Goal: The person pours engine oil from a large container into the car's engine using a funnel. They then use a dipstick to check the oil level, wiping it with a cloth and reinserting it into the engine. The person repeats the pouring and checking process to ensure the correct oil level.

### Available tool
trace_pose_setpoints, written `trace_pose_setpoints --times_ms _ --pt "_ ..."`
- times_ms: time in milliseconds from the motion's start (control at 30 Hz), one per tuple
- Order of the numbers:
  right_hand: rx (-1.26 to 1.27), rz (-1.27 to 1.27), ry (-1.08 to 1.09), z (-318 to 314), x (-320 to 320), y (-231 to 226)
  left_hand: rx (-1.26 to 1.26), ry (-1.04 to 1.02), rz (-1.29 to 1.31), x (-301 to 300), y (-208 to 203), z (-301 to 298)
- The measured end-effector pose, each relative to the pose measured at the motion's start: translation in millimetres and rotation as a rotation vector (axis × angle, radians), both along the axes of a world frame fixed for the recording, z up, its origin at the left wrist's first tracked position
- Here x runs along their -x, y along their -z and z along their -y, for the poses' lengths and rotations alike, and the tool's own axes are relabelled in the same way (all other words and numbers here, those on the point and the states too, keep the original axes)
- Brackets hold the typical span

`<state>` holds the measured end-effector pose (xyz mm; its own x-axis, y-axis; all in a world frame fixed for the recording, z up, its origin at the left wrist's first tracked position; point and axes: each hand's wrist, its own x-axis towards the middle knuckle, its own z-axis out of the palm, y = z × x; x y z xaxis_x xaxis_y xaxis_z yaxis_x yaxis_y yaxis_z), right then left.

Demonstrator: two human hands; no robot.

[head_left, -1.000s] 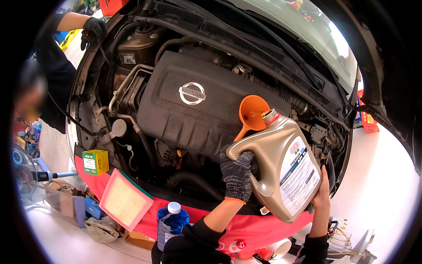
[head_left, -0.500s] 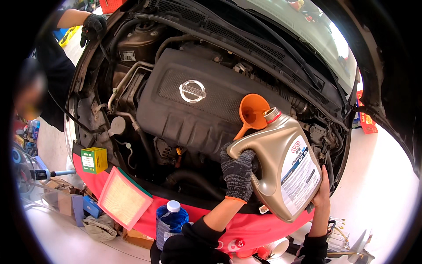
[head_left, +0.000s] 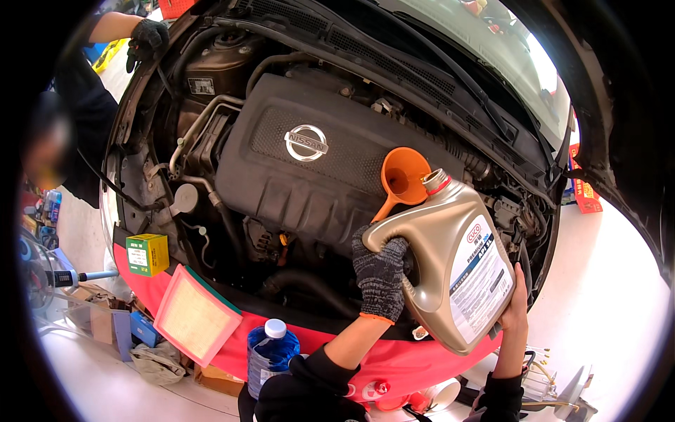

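A gold motor oil jug (head_left: 429, 274) is tilted over the engine bay, its open neck at the rim of an orange funnel (head_left: 406, 176). My left hand (head_left: 381, 271), in a dark grey knitted glove with an orange cuff, is closed round the jug's handle, near the funnel's stem. With my right hand (head_left: 517, 306) I grip the jug's lower right side; most of those fingers are hidden behind it. A little oil shows inside the funnel. Where the stem ends is hidden behind my glove and the jug.
A dark engine cover (head_left: 302, 162) fills the bay's middle. Along the front edge, on a red cover (head_left: 415, 352), lie a yellow-green box (head_left: 148, 254) and an air filter (head_left: 197, 315). A blue-liquid bottle (head_left: 271, 355) stands nearby. At far left is another person's gloved hand (head_left: 148, 42).
The view has shifted slightly, so the car appears a few pixels further left and up. My hands keep the same hold on the jug.
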<state>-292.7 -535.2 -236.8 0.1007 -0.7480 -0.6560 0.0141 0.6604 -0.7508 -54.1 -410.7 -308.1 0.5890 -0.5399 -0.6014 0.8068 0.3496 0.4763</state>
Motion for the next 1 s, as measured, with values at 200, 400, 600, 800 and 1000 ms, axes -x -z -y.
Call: trace_pose_setpoints --times_ms 200,400,600,800,1000 --pt "-0.002 -0.004 -0.003 1 1 0 -0.001 0.005 0.026 0 -3 0" --pt "0.002 -0.020 0.001 -1 0 -5 -0.011 0.011 0.031 0 -7 0" --pt "0.041 -0.038 0.019 -4 -1 -9 0.012 -0.021 0.084 5 2 2" --pt "0.055 -0.054 0.023 -4 -2 -11 0.003 0.003 0.055 1 -9 0" --pt "0.058 -0.057 0.020 -5 -2 -13 0.013 0.004 0.031 -1 -13 -1"
